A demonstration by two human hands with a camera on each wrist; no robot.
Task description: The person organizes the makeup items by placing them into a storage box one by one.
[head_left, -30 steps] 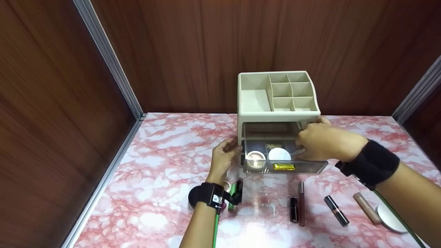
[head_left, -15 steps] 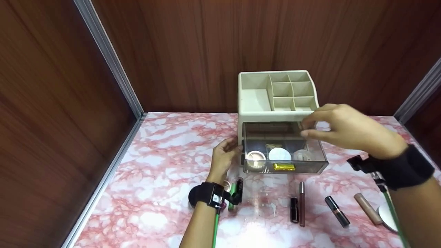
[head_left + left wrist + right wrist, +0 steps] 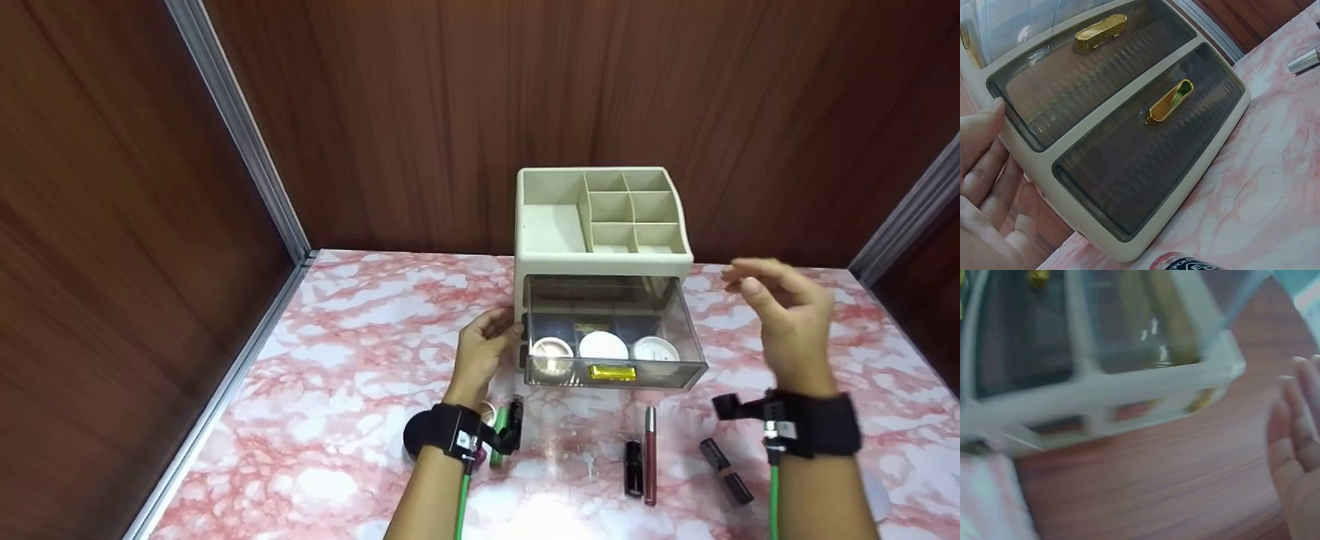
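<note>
"Cream plastic, that box [image 3: 604, 265]. Where is it standing?"

"Toward the back of the tabletop [image 3: 337, 375], with its top drawer [image 3: 679, 375] sticking out toward the front and two lower drawers [image 3: 1129, 163] sitting closed beneath."

"What are the hands doing?"

"The left hand [image 3: 478, 358] is touching the box's side, its thumb meeting the front edge, its fingers lying loosely alongside rather than wrapping round. The right hand [image 3: 793, 319] is hanging in the air, well right of the drawer, fingers relaxed, holding nothing."

"And how far along is it all looking?"

"Partway, I'd judge. A pale pot [image 3: 553, 351], a white pot [image 3: 603, 346] and a clear-lidded pot [image 3: 656, 349] are already resting in a row inside the drawer, which is standing open."

"What is remaining outside?"

"A black lipstick [image 3: 634, 469] and a red tube [image 3: 650, 457] are lying side by side in front, with a black tube [image 3: 726, 471] farther right. Near the left strap [image 3: 452, 429], a green tube [image 3: 499, 441] and a dark tube [image 3: 517, 412] are lying close together. Something pale [image 3: 880, 495] is showing beside the right forearm [image 3: 821, 499], too blurred to tell."
</note>
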